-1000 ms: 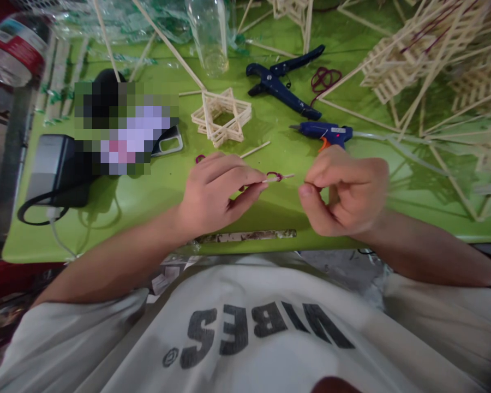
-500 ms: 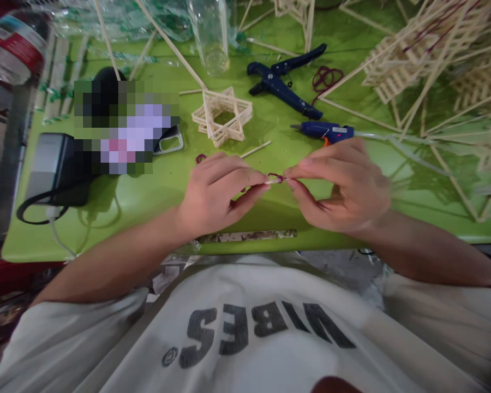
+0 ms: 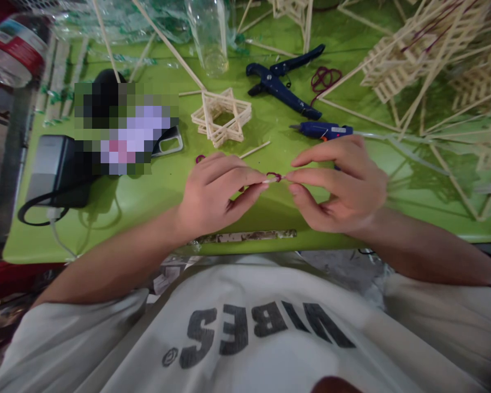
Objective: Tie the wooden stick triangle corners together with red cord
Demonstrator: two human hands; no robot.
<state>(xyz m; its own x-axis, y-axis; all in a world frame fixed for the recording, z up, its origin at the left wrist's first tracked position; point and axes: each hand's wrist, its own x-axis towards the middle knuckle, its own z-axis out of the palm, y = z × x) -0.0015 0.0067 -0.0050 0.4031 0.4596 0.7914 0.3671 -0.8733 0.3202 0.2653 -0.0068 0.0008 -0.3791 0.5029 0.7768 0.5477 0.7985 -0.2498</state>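
My left hand (image 3: 219,188) pinches a short thin wooden stick (image 3: 270,180) with a loop of maroon thread (image 3: 274,176) wound round its tip. My right hand (image 3: 339,183) meets it from the right, thumb and fingers pinched on the stick's free end and the thread. Both hands hover just above the green table (image 3: 147,191) near its front edge.
Behind the hands lie a blue glue gun (image 3: 325,131), blue cutters (image 3: 282,82), a maroon thread bundle (image 3: 323,79), a stick-built star (image 3: 221,116) and a loose stick (image 3: 256,149). Large stick frames (image 3: 425,60) fill the right. A clear bottle (image 3: 210,35) and a black adapter (image 3: 55,169) stand left.
My right hand, held apart from the stick a second ago, has come left and pinched its free end. The left hand has stayed put.
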